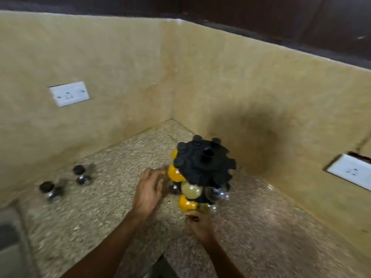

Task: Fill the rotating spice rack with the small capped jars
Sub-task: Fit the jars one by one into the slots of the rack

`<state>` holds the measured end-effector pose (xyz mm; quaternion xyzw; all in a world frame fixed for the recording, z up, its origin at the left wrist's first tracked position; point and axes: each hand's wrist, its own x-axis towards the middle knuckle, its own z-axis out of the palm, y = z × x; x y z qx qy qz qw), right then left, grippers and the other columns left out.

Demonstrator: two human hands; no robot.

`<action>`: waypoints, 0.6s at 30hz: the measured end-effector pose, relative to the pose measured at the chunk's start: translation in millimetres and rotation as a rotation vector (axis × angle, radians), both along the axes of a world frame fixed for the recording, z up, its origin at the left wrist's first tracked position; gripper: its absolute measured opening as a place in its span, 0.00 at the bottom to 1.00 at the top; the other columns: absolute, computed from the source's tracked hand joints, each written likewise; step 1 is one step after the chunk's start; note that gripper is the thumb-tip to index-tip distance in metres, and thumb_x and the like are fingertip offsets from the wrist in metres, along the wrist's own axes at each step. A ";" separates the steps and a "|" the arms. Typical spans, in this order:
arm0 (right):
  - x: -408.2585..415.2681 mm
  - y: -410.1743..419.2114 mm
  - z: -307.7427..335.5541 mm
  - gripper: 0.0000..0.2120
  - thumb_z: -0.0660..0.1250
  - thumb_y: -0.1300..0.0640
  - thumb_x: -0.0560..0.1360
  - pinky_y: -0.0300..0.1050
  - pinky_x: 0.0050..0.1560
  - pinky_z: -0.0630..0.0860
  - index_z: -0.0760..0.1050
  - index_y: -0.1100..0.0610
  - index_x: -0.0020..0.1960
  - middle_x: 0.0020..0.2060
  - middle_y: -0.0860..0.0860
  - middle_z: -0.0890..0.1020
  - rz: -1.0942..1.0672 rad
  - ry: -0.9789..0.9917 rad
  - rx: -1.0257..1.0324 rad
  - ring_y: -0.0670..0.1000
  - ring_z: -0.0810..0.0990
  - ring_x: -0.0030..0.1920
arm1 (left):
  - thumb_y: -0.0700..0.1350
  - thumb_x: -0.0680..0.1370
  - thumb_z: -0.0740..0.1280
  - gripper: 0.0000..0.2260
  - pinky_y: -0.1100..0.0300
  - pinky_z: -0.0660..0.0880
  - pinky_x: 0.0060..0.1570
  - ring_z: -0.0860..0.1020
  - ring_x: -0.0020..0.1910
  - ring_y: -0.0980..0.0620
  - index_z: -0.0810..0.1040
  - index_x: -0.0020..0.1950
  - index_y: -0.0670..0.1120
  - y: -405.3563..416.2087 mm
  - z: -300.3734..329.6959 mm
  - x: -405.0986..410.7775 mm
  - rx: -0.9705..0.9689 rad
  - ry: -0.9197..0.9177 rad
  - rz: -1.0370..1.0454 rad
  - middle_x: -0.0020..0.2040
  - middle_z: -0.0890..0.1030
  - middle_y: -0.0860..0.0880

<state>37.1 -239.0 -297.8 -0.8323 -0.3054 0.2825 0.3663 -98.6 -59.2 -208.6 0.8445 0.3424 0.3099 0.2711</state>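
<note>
A black rotating spice rack [206, 161] stands on the speckled counter near the corner, with several capped jars in it, some yellow, some pale, some clear. My left hand [149, 189] is at the rack's left side, fingers curled around what looks like a clear jar, blurred by motion. My right hand [198, 223] is at the rack's lower front, fingertips touching the bottom jars or base. Two loose clear jars with black caps stand to the left: one [81, 174] and another [49, 190].
The granite counter [100, 217] runs into a corner of beige walls. A white socket plate [69, 93] is on the left wall, another [350, 171] on the right wall. A grey sink edge [10, 237] shows at the lower left.
</note>
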 end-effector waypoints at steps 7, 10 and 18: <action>-39.8 64.7 -4.1 0.16 0.74 0.64 0.75 0.34 0.51 0.75 0.81 0.41 0.43 0.41 0.43 0.85 0.154 0.135 -0.009 0.37 0.82 0.44 | 0.47 0.80 0.65 0.03 0.57 0.76 0.38 0.80 0.38 0.56 0.77 0.52 0.54 56.7 -21.2 -80.4 -0.205 0.144 0.203 0.43 0.83 0.52; -55.2 95.5 -10.9 0.11 0.73 0.63 0.77 0.34 0.52 0.76 0.82 0.45 0.47 0.43 0.43 0.86 0.212 0.166 -0.014 0.34 0.82 0.44 | 0.61 0.78 0.63 0.13 0.57 0.73 0.37 0.82 0.40 0.48 0.77 0.53 0.53 70.6 -25.9 -108.9 -0.252 0.263 0.331 0.42 0.84 0.49; -115.6 204.5 -20.3 0.11 0.74 0.60 0.76 0.46 0.55 0.80 0.82 0.43 0.44 0.44 0.49 0.88 0.398 0.158 -0.011 0.45 0.85 0.47 | 0.65 0.73 0.67 0.41 0.38 0.60 0.72 0.62 0.74 0.40 0.57 0.78 0.46 127.4 -81.7 -166.5 -0.333 0.789 0.522 0.74 0.66 0.42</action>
